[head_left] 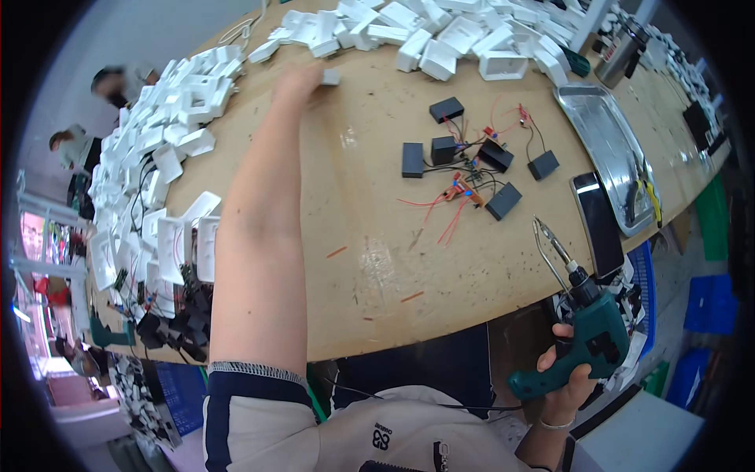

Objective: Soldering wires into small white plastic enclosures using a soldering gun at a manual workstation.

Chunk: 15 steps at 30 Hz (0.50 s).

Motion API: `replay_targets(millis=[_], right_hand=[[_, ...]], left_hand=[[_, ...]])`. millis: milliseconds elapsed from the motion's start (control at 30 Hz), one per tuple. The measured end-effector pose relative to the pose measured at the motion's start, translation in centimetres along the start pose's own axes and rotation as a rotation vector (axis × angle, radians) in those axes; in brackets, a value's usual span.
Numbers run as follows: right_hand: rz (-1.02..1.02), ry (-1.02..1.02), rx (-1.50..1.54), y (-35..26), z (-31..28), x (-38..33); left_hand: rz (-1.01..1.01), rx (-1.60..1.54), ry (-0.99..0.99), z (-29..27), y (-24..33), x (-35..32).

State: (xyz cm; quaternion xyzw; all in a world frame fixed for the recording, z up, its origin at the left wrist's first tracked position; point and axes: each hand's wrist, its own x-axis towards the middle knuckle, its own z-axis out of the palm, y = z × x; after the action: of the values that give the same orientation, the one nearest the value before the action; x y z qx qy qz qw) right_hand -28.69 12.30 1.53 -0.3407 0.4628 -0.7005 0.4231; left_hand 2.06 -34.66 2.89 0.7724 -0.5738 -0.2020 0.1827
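My left arm stretches across the table to its far side. There my left hand (297,82), slightly blurred, is closed on a small white plastic housing (331,77) whose end shows beside the fingers. My right hand (572,387) grips the handle of a green soldering gun (602,334), fingers at its trigger. The metal tip and a thin feed tube point up and left over the table's near right edge. Beyond the tip lies a cluster of black boxes (503,200) with red and black wires and small circuit boards (460,189).
White plastic housings are heaped along the far edge (460,35) and left side (185,102). On the right are a phone (598,224), a metal tray (605,134), yellow-handled cutters (653,200) and a steel flask (621,55). Another green soldering gun (110,334) lies left.
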Motion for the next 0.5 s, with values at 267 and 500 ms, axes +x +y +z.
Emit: replay_targets(millis=[267,500], right_hand=[[0.030,-0.062,0.076,0.4,-0.4,2.0],[-0.024,-0.145,0.156,0.0,-1.8,1.7]], left_hand=[[0.750,-0.062,0.383,0.3,-1.1,-6.8],[1.062,0.254,0.210,1.4,-2.9,-28.0]])
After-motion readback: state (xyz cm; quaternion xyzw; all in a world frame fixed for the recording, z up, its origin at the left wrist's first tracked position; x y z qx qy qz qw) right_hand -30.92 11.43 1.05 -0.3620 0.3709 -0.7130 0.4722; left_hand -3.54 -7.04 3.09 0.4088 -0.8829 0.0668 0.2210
